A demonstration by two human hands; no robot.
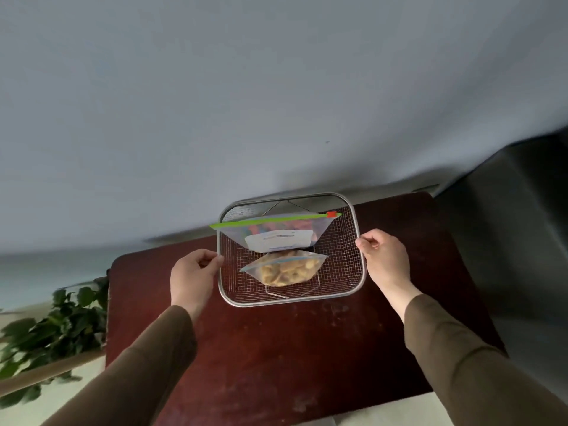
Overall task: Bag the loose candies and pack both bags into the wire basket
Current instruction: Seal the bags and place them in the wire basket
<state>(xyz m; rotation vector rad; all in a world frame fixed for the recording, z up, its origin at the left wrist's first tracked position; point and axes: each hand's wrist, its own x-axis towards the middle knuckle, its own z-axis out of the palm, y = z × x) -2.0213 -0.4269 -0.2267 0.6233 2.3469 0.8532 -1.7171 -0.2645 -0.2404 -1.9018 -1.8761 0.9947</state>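
**Both hands on basket rim**

My L hand [193, 278] pinches the basket [362, 272] rim, fingers curled shut on the wire; R hand [385, 256] does the same opposite. Both bags inside: zip bag [276, 230] at back, candy bag [284, 269] just in front, on the table [276, 364].

Two bags [278, 238] in wire basket [350, 265] on table [276, 358]

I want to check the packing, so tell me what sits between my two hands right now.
In the head view, the wire basket spans between the left hand and right hand, holding the green-zip bag and the snack bag.
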